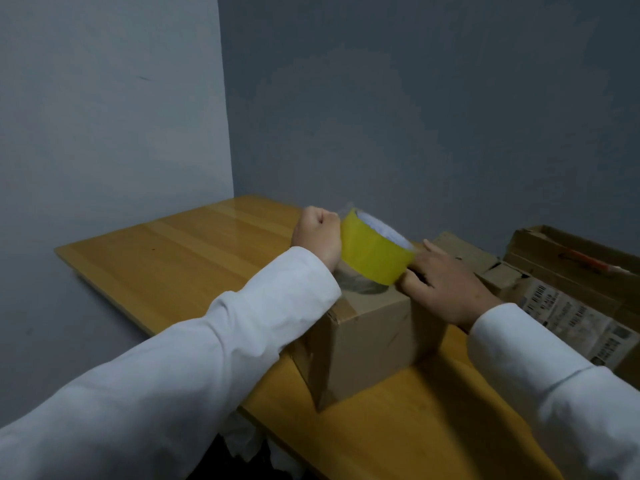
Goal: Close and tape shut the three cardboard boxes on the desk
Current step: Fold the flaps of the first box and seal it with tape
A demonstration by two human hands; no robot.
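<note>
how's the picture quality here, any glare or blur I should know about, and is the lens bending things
Head view: dim, bluish room light; a soft glare streak on the far part of the desk; the near cardboard box and labelled box look smeared, print unreadable; the yellow tape roll between left hand and right hand stays fairly crisp; wide-angle bending shows in the leaning wall corner.

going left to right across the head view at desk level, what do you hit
bare wooden desk → left hand gripping at the roll's edge → yellow tape roll above the closed box → right hand → labelled box → open box at the far right
</note>
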